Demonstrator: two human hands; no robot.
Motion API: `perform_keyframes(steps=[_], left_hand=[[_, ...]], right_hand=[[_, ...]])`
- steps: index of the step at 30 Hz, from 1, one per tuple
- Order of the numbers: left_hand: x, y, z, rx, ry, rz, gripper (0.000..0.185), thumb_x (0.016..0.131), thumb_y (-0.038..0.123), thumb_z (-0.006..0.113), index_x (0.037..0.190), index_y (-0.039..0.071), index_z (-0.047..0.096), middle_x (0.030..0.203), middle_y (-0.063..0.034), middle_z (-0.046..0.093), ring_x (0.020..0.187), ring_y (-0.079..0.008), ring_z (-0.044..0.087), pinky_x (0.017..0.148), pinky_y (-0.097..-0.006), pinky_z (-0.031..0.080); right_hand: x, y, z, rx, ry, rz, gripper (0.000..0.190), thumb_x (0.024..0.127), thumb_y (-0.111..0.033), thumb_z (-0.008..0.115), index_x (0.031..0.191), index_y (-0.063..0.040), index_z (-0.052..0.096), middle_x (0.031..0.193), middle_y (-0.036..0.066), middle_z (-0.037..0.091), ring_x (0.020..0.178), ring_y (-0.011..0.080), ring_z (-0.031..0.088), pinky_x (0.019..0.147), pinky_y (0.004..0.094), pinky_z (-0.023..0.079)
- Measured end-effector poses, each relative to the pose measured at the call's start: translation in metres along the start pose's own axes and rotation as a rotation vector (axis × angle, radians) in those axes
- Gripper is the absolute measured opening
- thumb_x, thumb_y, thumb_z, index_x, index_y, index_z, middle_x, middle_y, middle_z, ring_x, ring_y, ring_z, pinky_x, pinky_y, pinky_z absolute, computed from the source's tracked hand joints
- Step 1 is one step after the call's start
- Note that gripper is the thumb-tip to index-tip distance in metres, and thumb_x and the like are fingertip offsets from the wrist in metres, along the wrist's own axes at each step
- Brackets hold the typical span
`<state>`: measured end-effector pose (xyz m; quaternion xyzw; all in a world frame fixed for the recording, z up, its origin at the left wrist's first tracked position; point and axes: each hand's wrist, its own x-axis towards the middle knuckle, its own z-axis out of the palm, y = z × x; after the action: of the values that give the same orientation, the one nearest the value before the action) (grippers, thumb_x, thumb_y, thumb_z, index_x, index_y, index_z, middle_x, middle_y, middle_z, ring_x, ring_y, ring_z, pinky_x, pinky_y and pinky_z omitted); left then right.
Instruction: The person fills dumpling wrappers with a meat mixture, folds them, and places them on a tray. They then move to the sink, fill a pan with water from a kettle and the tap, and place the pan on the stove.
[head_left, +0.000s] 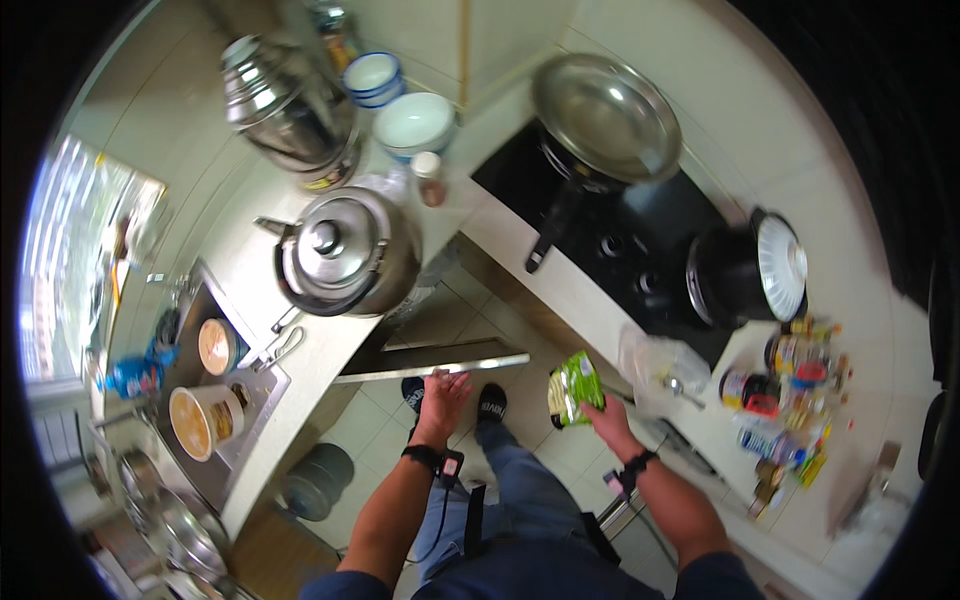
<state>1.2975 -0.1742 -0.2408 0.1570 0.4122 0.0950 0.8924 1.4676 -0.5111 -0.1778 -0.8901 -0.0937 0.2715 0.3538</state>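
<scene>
My right hand (611, 424) holds a green plastic food packet (577, 390) over the floor, just off the counter's front edge. An open cabinet door (480, 363) stands out below the corner of the counter, its pale top edge toward me. My left hand (445, 401) is at that edge with the fingers against it; blur hides whether they grip it. Above the door, a large stainless steel kettle (337, 240) sits on the counter corner. Inside the cabinet little can be made out.
A frying pan (607, 112) and a dark pot (724, 274) stand on the black cooktop (637, 232). Bottles and jars (780, 397) crowd the right counter. The sink (262, 405) holds two tubs. A large water jug (319, 480) is on the floor at left.
</scene>
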Motion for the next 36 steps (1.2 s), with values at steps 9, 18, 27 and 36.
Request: perform_keyframes(steps=[9,18,27,36], left_hand=[[-0.103,-0.007,-0.049,0.494,0.133,-0.069,0.013,0.107,0.027,0.055,0.107,0.014,0.053,0.089,0.0008,0.057,0.083,-0.0133,0.058,0.078,-0.0328,0.052],[-0.130,0.003,-0.083,0.718,0.220,-0.183,0.018,0.106,0.026,0.056,0.114,0.011,0.055,0.102,-0.0057,0.066,0.093,-0.0189,0.066,0.082,-0.0376,0.056],[-0.124,0.003,-0.075,0.771,0.159,-0.169,0.019,0.109,0.029,0.050,0.118,0.012,0.054,0.106,-0.0054,0.067,0.097,-0.0192,0.065,0.087,-0.0413,0.054],[-0.128,0.012,-0.085,0.824,0.115,-0.249,0.020,0.110,0.027,0.047,0.117,0.012,0.057,0.110,-0.0075,0.069,0.101,-0.0208,0.066,0.089,-0.0422,0.052]], right_hand=[[0.083,-0.039,0.108,0.621,-0.326,0.503,0.030,0.092,-0.029,0.070,0.080,-0.001,0.068,0.070,0.006,0.066,0.052,0.0134,0.059,0.047,0.0290,0.046],[0.179,-0.040,0.252,-0.114,-0.252,0.112,0.024,0.082,-0.019,0.062,0.080,0.002,0.073,0.089,0.025,0.073,0.083,0.0372,0.073,0.071,0.0451,0.059],[0.206,-0.022,0.282,-0.061,-0.163,0.308,0.028,0.084,-0.018,0.064,0.101,0.004,0.071,0.103,0.026,0.072,0.097,0.0402,0.072,0.084,0.0441,0.060],[0.196,0.035,0.324,0.233,-0.011,0.569,0.025,0.083,-0.019,0.066,0.091,0.004,0.070,0.096,0.028,0.072,0.093,0.0412,0.072,0.076,0.0459,0.060]])
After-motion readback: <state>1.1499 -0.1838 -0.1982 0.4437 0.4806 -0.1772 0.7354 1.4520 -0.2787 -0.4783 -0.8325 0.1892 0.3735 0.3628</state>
